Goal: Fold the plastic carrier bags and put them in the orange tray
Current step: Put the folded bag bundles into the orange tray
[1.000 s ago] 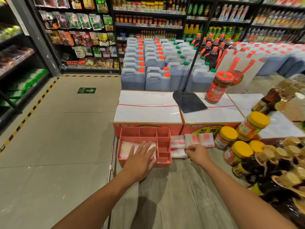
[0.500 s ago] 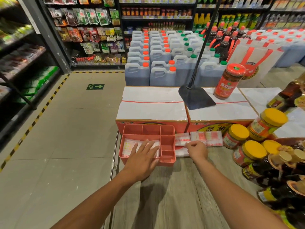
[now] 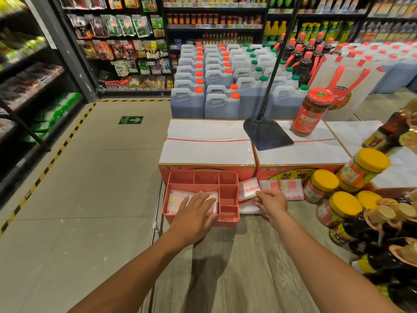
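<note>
An orange tray (image 3: 204, 177) with several compartments stands at the far edge of the wooden table. A folded white carrier bag (image 3: 174, 198) lies in its large left compartment. My left hand (image 3: 195, 208) presses flat on that bag with straight fingers. Right of the tray lies a small pile of white carrier bags with red print (image 3: 248, 190), and another flat bag (image 3: 284, 187) sits further right. My right hand (image 3: 272, 201) pinches the edge of the top bag of the pile and lifts it a little.
Two white-topped cartons (image 3: 207, 143) stand just behind the tray. A black stand base (image 3: 266, 134) and a red sauce jar (image 3: 310, 111) rest on them. Yellow-lidded jars (image 3: 322, 184) and dark bottles crowd the table's right side. The shop floor drops off to the left.
The camera has tilted a little, so everything sits lower in view. My right hand has raised the top bag's edge off the pile. My left hand stays pressed on the bag in the tray.
</note>
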Demonstrator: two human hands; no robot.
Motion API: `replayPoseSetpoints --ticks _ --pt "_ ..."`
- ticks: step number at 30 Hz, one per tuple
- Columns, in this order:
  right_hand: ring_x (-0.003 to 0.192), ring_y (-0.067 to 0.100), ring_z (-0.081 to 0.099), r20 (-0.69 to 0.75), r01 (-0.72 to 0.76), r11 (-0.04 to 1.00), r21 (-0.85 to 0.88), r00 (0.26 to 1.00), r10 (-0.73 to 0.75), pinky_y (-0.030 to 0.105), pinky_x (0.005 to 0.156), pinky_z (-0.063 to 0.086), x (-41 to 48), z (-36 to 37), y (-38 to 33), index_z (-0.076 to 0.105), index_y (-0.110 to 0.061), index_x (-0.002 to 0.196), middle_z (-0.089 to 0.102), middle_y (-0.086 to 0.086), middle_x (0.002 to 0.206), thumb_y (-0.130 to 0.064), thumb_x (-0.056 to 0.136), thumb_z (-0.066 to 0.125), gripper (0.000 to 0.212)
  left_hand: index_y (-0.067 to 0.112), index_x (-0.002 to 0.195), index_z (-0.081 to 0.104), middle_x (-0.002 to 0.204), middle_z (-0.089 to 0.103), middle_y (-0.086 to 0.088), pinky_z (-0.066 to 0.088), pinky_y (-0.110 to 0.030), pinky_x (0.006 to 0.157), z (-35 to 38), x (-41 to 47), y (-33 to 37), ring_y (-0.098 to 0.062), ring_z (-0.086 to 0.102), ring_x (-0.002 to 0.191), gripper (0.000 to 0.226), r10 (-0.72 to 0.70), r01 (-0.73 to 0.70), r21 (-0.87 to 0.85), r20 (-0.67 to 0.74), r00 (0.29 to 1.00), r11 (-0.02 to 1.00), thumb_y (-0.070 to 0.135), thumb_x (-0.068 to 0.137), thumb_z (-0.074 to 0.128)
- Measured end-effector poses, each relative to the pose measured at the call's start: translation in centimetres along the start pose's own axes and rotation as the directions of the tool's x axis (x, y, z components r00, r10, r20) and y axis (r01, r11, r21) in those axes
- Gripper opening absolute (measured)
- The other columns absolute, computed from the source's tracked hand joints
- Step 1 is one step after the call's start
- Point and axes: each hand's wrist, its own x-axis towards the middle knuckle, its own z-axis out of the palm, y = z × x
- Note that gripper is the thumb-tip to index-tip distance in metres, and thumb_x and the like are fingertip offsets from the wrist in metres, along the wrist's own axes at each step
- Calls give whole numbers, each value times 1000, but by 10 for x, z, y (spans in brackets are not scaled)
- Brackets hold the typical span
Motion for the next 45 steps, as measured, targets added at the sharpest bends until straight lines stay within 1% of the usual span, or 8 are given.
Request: replayPoseSetpoints --ticks 11,17,22,26,31,35,39,45 --pt "77 24 74 23 103 992 77 994 -105 31 68 62 -32 -31 -18 73 -5 101 76 17 89 -8 89 76 12 26 138 60 135 61 11 51 -33 100 -23 19 42 -7 58 116 36 -187 96 -565 -105 977 820 36 104 55" --pt "72 19 70 163 75 976 204 981 -109 28 68 62 -70 -33 -27 70 -1 101 72 16 81 -5 90 75 13 11 121 66 108 75 -8 63 -33 78 -36 33 81 -21 76 87 38 -239 422 -890 378 895 172 42 105 53" --pt "70 17 72 293 -7 975 220 954 -59 26 66 60 -91 -24 -13 69 0 104 74 10 79 -3 90 74 15 1 119 66 104 78 -14 63 -35 80 -36 32 83 -23 77 93 26 -223 362 -911 401 889 -197 21 105 58" --pt "80 23 73 347 -34 983 182 937 -32 28 68 60 -91 -15 2 71 -1 106 76 16 90 -8 94 71 14 1 117 68 101 78 -14 63 -35 78 -33 29 68 -23 77 88 20 -322 350 -932 363 874 -99 12 103 60" --pt "80 22 72 64 -13 999 -35 998 15 38 74 62 -53 -14 19 70 -14 96 72 6 89 -12 95 66 5 14 110 72 100 78 -10 61 -51 86 -29 26 41 -30 75 94 12 -449 373 -916 276 850 144 19 100 66" --pt "46 19 47 44 -102 971 -215 993 114 33 53 37 -26 -11 28 52 -15 71 48 5 59 -16 91 63 23 19 104 68 103 76 -9 61 -49 83 -29 25 29 -29 75 94 6 -484 357 -920 243 841 159 16 98 68" --pt "72 34 67 25 -157 976 -154 986 162 39 72 56 -8 1 31 61 14 107 66 21 78 -19 92 69 37 14 110 68 105 76 -10 61 -48 83 -26 26 25 -29 75 96 12 -476 358 -916 236 847 182 17 98 69" --pt "103 26 61 26 -211 978 2 977 210 37 87 58 -2 9 19 61 -6 110 61 10 118 -9 95 70 18 15 111 69 104 77 -6 63 -33 73 -25 26 21 -18 76 88 13 -452 355 -908 228 863 221 18 98 69"
